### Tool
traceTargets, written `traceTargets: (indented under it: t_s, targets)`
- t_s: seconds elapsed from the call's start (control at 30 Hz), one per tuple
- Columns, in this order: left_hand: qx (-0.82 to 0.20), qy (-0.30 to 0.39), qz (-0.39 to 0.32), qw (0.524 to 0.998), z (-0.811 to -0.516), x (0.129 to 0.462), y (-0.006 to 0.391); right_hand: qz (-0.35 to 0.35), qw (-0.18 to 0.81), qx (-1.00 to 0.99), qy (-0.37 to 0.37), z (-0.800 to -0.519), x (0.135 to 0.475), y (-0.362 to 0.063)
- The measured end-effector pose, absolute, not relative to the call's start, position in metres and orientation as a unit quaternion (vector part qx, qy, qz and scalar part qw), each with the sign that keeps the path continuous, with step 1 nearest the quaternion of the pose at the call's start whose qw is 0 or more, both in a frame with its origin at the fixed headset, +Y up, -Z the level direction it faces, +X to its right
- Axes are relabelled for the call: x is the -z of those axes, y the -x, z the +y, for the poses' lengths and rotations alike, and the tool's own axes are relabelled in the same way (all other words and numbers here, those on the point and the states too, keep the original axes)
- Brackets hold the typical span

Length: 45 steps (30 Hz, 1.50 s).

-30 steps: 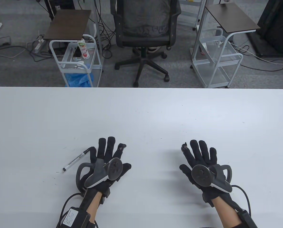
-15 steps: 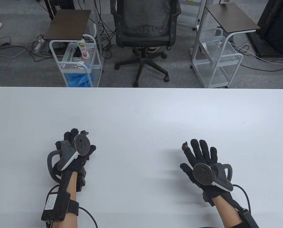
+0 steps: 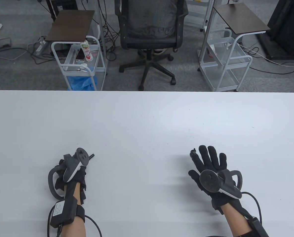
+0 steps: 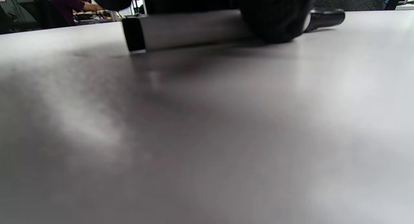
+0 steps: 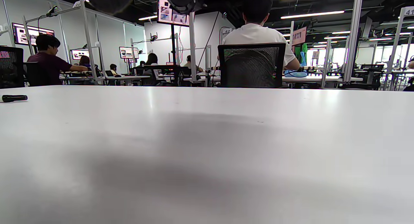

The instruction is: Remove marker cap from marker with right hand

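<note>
Below, we see the left hand [image 3: 70, 172] curled over the marker [image 4: 190, 30] on the counter [image 3: 147, 118], its black cap [image 3: 91, 156] protruding; the right hand [image 3: 211, 167] rests spread, well apart from the marker.

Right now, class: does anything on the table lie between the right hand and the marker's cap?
Nothing visible does. Bare table lies between the right hand and the cap, which pokes out beside the left hand gripping the marker.

white table [image 3: 147, 116]; office chair [image 3: 150, 23], two carts [image 3: 79, 66]
</note>
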State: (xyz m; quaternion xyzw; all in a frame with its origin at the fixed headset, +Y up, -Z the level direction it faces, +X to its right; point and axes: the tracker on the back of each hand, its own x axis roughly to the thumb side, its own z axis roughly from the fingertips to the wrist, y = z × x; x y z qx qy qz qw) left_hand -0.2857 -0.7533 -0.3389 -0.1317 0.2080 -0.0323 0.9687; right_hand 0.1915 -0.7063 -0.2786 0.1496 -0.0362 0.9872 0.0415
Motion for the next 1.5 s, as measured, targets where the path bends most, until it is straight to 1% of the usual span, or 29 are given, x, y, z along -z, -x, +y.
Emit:
traceTargets:
  t_s: [0.17,0.27,0.33,0.5,0.63,0.7,0.77,0.9,1.03,1.1,1.23,1.4,1.5]
  targets:
    - [0.068,0.178,0.192,0.963,-0.758,0.341,0.276,-0.031,0.042,-0.988,-0.148,-0.706,0.278,-0.192]
    - [0.069,0.187,0.182,0.963,-0.754,0.341,0.269,-0.038,0.048,-0.987,-0.148,-0.704,0.277,-0.193]
    - [0.062,0.171,0.170,0.968,-0.746,0.339,0.263,-0.040,0.050,-0.987,-0.149,-0.703,0.277,-0.193]
    - [0.050,0.126,0.131,0.982,-0.704,0.339,0.243,-0.039,0.051,-0.986,-0.155,-0.702,0.276,-0.191]
    - [0.030,0.068,0.081,0.994,-0.661,0.333,0.216,-0.041,0.052,-0.986,-0.156,-0.702,0.275,-0.191]
    - [0.026,0.048,0.053,0.997,-0.645,0.328,0.200,-0.040,0.054,-0.985,-0.156,-0.703,0.275,-0.190]
    - [0.027,0.046,0.020,0.998,-0.633,0.324,0.182,-0.040,0.053,-0.985,-0.158,-0.703,0.274,-0.190]
    - [0.036,0.011,-0.033,0.999,-0.618,0.314,0.149,-0.040,0.052,-0.985,-0.160,-0.704,0.273,-0.189]
    - [0.054,-0.014,-0.063,0.996,-0.619,0.305,0.124,-0.038,0.052,-0.985,-0.162,-0.705,0.273,-0.188]
    - [0.057,-0.010,-0.081,0.995,-0.625,0.303,0.116,-0.036,0.050,-0.985,-0.163,-0.705,0.273,-0.188]
    - [0.046,-0.011,-0.113,0.992,-0.647,0.295,0.101,-0.036,0.050,-0.984,-0.165,-0.706,0.273,-0.187]
    - [0.022,0.018,-0.141,0.990,-0.679,0.287,0.095,-0.029,0.045,-0.984,-0.169,-0.711,0.274,-0.184]
    - [0.006,0.045,-0.179,0.983,-0.697,0.284,0.094,-0.026,0.041,-0.984,-0.172,-0.713,0.274,-0.183]
